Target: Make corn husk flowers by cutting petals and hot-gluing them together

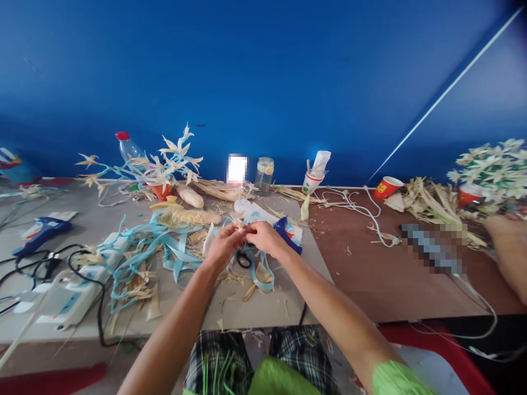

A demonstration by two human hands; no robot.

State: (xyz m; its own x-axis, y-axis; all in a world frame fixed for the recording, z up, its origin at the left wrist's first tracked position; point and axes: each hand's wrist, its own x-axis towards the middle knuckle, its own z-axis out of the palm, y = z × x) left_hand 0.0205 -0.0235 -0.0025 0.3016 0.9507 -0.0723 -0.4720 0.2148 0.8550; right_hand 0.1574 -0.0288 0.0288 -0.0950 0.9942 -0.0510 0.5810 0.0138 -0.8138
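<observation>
The left hand (227,242) has its fingertips drawn together on a small pale husk piece (237,223), over the middle of the tabletop (366,285). The right hand (263,237) meets it there, its fingers bent inward against the left fingertips; whether they also grip the piece, I cannot tell. The visible tip of the husk piece points away from the body, toward the blue wall (263,82). Fingers cover the rest, so its full long axis cannot be read.

Just below the joined fingers, black scissors (244,259) show their handle loops facing the person. A loop of blue ribbon (264,285) lies beside them to the right, and a blue glue gun (293,241) slants just beyond the right wrist. To the left, a tangle of blue strips (179,255) and a slanting white power strip (93,280) crowd that side.

The tabletop's front edge runs beneath both forearms. A gray sheet (307,274) ends at right along a slanted edge; past it, the brown surface offers the widest open room, reaching toward a blurred object (430,249) and another person's arm (510,255).
</observation>
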